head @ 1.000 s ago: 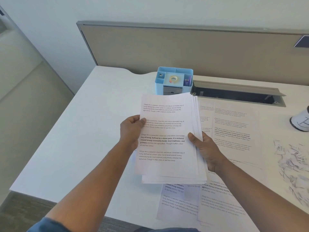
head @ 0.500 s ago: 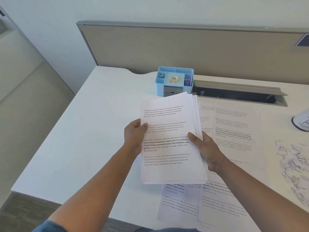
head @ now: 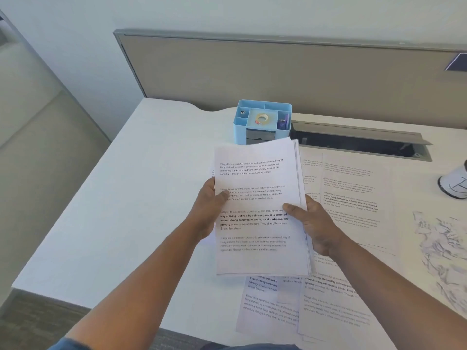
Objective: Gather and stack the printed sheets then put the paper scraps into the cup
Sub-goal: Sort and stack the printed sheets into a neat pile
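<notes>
A stack of printed sheets [head: 257, 205] is held up above the white desk [head: 126, 198], nearly squared. My left hand [head: 211, 205] grips its left edge, thumb on the top page. My right hand [head: 312, 221] grips the right edge, thumb on top, fingers underneath. More printed sheets lie loose on the desk: some to the right [head: 353, 198] and some below the stack near the front edge [head: 290, 309]. A pile of white paper scraps [head: 444, 248] lies at the right edge of the view. The white cup [head: 454, 183] stands behind the scraps, partly cut off.
A light blue desk organiser [head: 264, 122] with a tape roll stands just behind the held stack. A long open cable slot [head: 358, 142] runs along the back of the desk. A beige partition panel [head: 278, 74] closes the desk's far side.
The sheets in my hands have been drawn together, with their bottom and side edges now more even. Both hands keep their grip at nearly the same places.
</notes>
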`<action>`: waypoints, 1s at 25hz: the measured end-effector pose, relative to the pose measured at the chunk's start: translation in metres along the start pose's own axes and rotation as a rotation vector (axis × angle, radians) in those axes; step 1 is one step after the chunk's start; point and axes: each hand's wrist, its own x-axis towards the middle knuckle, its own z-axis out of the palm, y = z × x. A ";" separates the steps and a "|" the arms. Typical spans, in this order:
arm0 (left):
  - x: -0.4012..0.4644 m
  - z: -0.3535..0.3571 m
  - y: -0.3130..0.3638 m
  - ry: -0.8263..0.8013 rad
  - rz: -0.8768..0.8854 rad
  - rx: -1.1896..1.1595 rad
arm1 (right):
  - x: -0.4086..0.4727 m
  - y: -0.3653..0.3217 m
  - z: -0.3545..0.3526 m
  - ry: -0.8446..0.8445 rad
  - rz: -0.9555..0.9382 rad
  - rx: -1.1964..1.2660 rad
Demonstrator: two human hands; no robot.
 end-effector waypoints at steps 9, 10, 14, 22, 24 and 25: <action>-0.020 0.014 0.015 0.021 0.341 -0.105 | -0.004 -0.023 0.001 0.066 -0.196 -0.111; -0.021 0.014 0.009 0.015 0.327 -0.102 | -0.006 -0.018 0.001 0.077 -0.188 -0.111; -0.025 0.015 -0.012 -0.040 0.252 -0.076 | -0.012 -0.005 0.002 0.075 -0.170 -0.108; -0.024 0.008 -0.026 -0.079 0.193 -0.032 | -0.017 0.007 0.005 0.025 -0.180 -0.128; -0.021 0.005 -0.029 -0.069 0.192 -0.024 | -0.019 0.007 0.007 0.021 -0.195 -0.138; -0.021 0.004 -0.030 -0.062 0.188 -0.028 | -0.020 0.008 0.008 0.016 -0.199 -0.137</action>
